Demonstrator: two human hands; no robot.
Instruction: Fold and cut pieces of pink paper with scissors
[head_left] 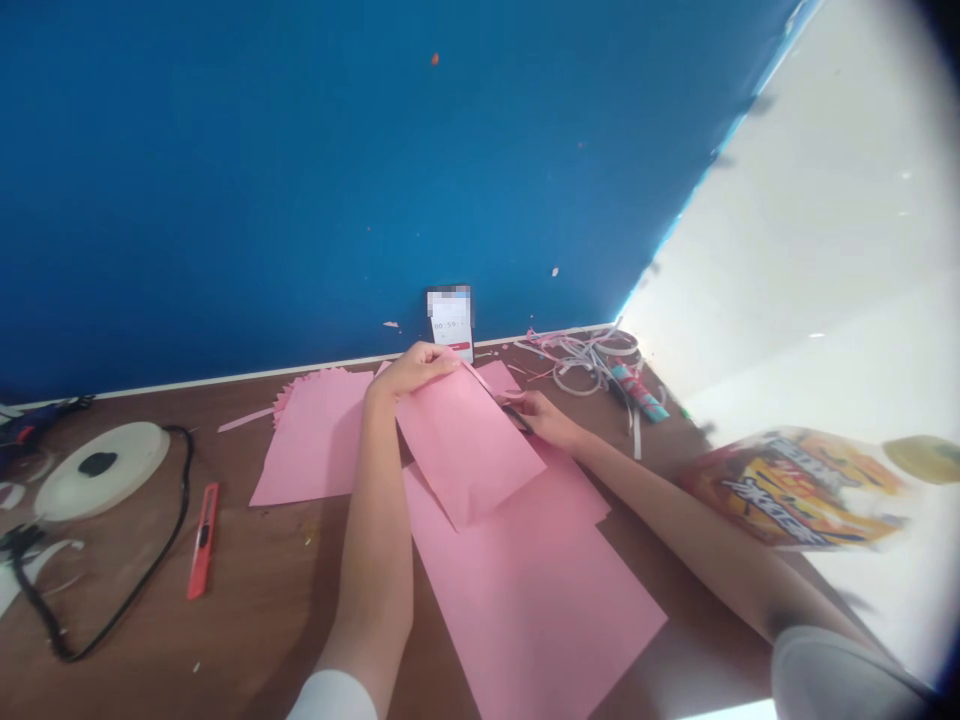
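My left hand (420, 368) pinches the far edge of a pink paper sheet (472, 450), which is lifted and tilted above other pink sheets. Beside the right edge of that sheet, my right hand (544, 415) is closed around dark-handled scissors (517, 418). Their blades are mostly hidden by the paper, and a narrow pink strip curls near them. Underneath, a larger pink sheet (540, 600) reaches toward the near edge of the table. Left of my left forearm lies a pink paper stack (319, 440) with a fringed far edge.
A red box cutter (203, 540), a round white device (105, 470) and a black cable (184, 500) lie at the left. A phone showing a timer (452, 325) leans on the blue wall. Tangled strips (585, 360) and a colourful packet (802, 490) are at the right.
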